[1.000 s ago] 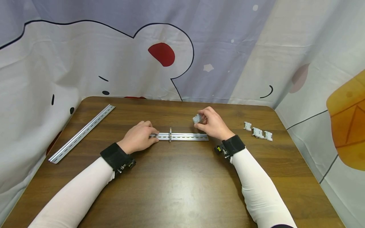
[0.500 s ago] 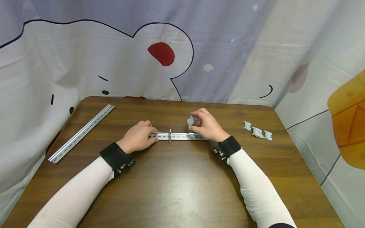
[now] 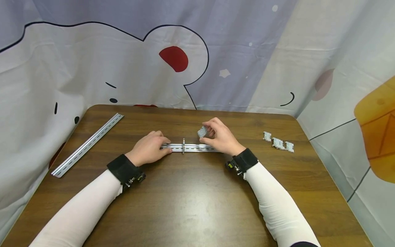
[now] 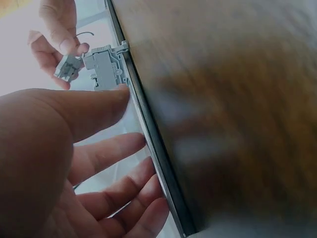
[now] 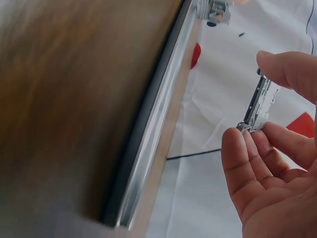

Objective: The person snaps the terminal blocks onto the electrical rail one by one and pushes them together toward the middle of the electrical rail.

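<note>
Terminal block (image 3: 202,131) in grey plastic is pinched in the person's right hand (image 3: 221,136), the thumb at one end and the fingertips at the other. It sits apart from the slotted DIN rail (image 3: 200,148), just beyond the rail's far edge. Taking the mounted block (image 3: 183,146) as the centre of a clock face, with twelve toward the far edge of the table (image 3: 197,195), the pinched piece lies near at two o'clock. That mounted block stands upright across the rail, seen almost edge-on from the head view.

At nine o'clock, the left hand (image 3: 149,148) grips the rail's end, with its thumb on the near side and its fingers on the far side. The right hand hides the rail's opposite end from the head view.

Well apart at three o'clock lies a row of loose grey blocks (image 3: 278,143). Well apart at nine o'clock, a second DIN rail (image 3: 87,145) lies slanted, its far end aimed at about two o'clock and its near end at about eight. Both wrists wear black bands (image 3: 124,168) over white sleeves (image 3: 83,209), and a printed curtain (image 3: 234,51) hangs beyond the table at twelve.
</note>
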`<state>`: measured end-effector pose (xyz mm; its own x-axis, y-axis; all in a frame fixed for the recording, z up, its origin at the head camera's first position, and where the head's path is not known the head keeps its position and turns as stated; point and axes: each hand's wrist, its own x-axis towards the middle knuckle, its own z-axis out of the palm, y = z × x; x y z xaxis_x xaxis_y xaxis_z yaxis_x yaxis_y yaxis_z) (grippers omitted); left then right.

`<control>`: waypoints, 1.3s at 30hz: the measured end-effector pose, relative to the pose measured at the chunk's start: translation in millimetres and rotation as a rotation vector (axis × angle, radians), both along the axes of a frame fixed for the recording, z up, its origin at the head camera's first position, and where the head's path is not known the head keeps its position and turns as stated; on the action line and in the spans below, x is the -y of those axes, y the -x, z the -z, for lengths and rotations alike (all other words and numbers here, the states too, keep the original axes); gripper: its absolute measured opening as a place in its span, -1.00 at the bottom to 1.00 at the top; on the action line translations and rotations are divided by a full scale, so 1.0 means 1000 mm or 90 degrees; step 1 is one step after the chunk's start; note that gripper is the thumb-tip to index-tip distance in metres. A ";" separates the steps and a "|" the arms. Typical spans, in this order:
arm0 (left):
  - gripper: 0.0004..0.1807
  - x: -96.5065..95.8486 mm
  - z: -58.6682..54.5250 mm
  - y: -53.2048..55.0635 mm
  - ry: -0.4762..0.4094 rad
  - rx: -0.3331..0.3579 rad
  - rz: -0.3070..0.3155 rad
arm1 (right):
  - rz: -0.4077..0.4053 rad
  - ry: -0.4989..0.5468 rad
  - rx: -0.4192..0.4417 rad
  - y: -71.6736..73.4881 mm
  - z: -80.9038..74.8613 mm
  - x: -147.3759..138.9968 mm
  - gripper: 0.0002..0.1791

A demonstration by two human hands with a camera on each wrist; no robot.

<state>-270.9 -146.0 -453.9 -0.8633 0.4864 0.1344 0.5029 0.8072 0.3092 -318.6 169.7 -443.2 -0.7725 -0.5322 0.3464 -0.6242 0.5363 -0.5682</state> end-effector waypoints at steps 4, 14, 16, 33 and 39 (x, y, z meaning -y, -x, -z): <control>-0.54 -0.001 0.001 0.000 -0.023 -0.005 -0.014 | -0.011 0.000 -0.021 -0.005 0.000 0.008 -0.37; -0.68 -0.019 -0.010 -0.009 -0.281 0.099 0.001 | -0.061 0.002 -0.050 -0.022 -0.004 0.028 -0.39; -0.73 -0.022 -0.013 -0.011 -0.313 0.120 0.003 | -0.072 0.007 -0.061 -0.024 -0.003 0.031 -0.39; -0.84 -0.026 -0.015 -0.014 -0.345 0.138 0.011 | -0.092 0.014 -0.092 -0.036 0.004 0.048 -0.39; -0.85 -0.024 -0.016 -0.015 -0.354 0.113 0.008 | -0.090 0.010 -0.107 -0.035 0.003 0.049 -0.42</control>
<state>-255.8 -121.7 -438.0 -0.8908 0.3939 0.2263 0.4128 0.4940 0.7652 -283.3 120.2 -446.4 -0.6208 -0.6247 0.4737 -0.7796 0.4280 -0.4573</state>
